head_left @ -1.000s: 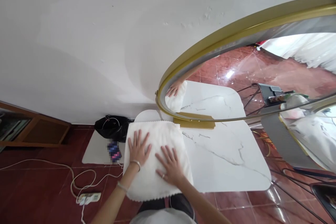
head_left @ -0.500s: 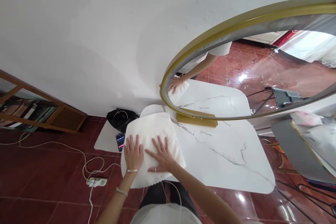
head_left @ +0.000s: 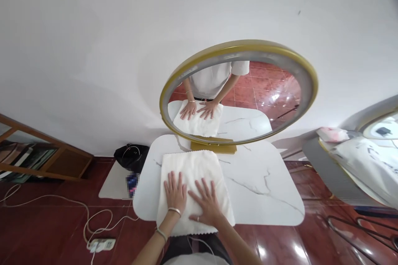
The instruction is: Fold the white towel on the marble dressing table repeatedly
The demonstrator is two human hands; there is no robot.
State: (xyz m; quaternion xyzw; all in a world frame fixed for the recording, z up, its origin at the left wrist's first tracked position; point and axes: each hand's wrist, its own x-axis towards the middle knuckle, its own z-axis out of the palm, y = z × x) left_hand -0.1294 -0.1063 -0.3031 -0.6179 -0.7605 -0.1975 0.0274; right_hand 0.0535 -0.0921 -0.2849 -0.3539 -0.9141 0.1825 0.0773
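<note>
A white cloth (head_left: 192,165) with a scalloped edge lies spread over the left part of a white marble-patterned table (head_left: 264,190). Flat on its left half rests my left hand (head_left: 175,193), fingers stretched out, a bracelet at the wrist. My right hand (head_left: 207,203) presses on the cloth to the right of it, fingers spread, a ring on one finger. The cloth's near edge hangs at the table's front edge. Behind it stands a round gold-framed mirror (head_left: 239,44) on a gold base (head_left: 214,147), reflecting both hands and the cloth.
Left of the table, a black bag (head_left: 132,157) and a partly blurred phone (head_left: 132,184) lie on a low white surface (head_left: 108,186). A power strip (head_left: 102,245) with cables is on the red tiled floor. Plastic-wrapped items (head_left: 367,161) stand at right; a wooden cabinet (head_left: 65,161) is at left.
My view has turned right, so the whole mirror now shows. The cloth and both hands have slid right across the table, uncovering its left end.
</note>
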